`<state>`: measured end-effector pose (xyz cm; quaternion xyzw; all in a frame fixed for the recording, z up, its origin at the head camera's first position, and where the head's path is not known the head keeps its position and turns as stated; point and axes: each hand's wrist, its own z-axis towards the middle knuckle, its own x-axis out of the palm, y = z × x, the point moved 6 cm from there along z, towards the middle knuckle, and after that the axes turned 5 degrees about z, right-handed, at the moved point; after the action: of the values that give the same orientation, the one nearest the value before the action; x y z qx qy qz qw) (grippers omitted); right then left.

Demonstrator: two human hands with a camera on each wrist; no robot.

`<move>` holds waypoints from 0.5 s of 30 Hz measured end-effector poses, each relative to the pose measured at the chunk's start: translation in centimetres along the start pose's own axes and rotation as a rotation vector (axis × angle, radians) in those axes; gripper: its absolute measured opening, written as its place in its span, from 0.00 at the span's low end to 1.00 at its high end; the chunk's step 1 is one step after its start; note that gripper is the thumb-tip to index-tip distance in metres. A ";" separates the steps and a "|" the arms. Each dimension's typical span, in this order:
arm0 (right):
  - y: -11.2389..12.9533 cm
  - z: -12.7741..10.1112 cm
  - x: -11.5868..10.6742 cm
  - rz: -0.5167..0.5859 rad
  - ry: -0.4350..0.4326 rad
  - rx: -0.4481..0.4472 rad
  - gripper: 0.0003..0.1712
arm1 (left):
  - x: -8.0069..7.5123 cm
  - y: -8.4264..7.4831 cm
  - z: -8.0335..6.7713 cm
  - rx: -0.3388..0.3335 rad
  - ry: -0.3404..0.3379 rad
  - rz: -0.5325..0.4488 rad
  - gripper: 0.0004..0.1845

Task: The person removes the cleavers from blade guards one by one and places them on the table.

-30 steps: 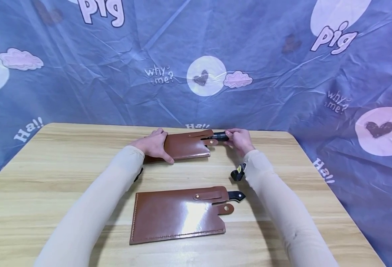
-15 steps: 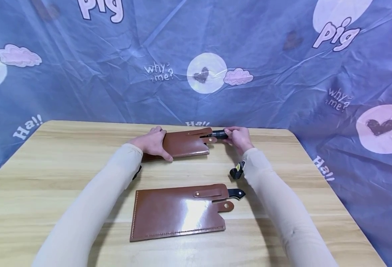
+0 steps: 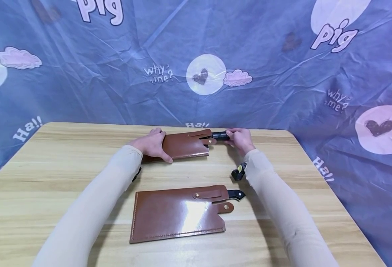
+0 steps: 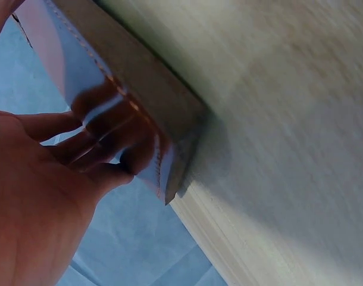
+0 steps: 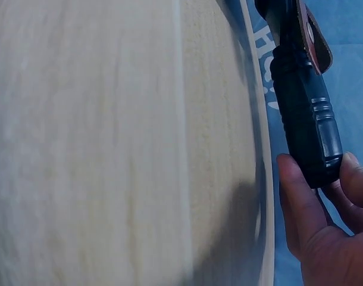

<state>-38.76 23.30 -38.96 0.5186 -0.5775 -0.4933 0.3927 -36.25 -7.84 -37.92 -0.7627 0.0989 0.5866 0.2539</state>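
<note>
Two brown leather sheaths lie on the wooden table (image 3: 49, 174). My left hand (image 3: 158, 145) holds the left end of the far sheath (image 3: 186, 144), thumb along its near edge. In the left wrist view, the left hand (image 4: 80, 161) lays its fingers (image 4: 56, 125) on the glossy far sheath (image 4: 92, 65), which is lifted a little off the wood. My right hand (image 3: 236, 136) pinches the end of a black ribbed knife handle (image 3: 220, 135) that sticks out of that sheath's right side. The right wrist view shows the black handle (image 5: 303, 101) with the right hand (image 5: 321, 176) round its butt.
The near sheath (image 3: 177, 214) lies flat in front of me, a black handle tip (image 3: 236, 193) showing at its right under a strap. The table's far edge (image 3: 116, 125) meets a blue printed cloth backdrop (image 3: 196, 55). A small black camera (image 3: 238, 172) sits on my right wrist.
</note>
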 end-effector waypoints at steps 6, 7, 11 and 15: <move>0.2 -0.2 -0.1 -0.018 -0.003 -0.012 0.21 | 0.1 -0.1 0.0 0.009 0.006 -0.007 0.62; 0.2 -0.3 -0.2 -0.018 -0.005 -0.011 0.21 | 0.1 -0.1 0.0 0.008 0.005 -0.008 0.62; 0.2 -0.3 -0.3 -0.011 -0.010 -0.012 0.21 | 0.0 -0.1 0.0 0.005 0.002 -0.010 0.63; 0.2 -0.3 -0.4 -0.013 -0.007 -0.017 0.21 | 0.0 -0.1 0.0 0.013 -0.002 -0.003 0.62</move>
<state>-38.40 23.66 -38.68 0.5172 -0.5712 -0.5026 0.3920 -36.25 -7.76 -37.90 -0.7605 0.1011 0.5864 0.2599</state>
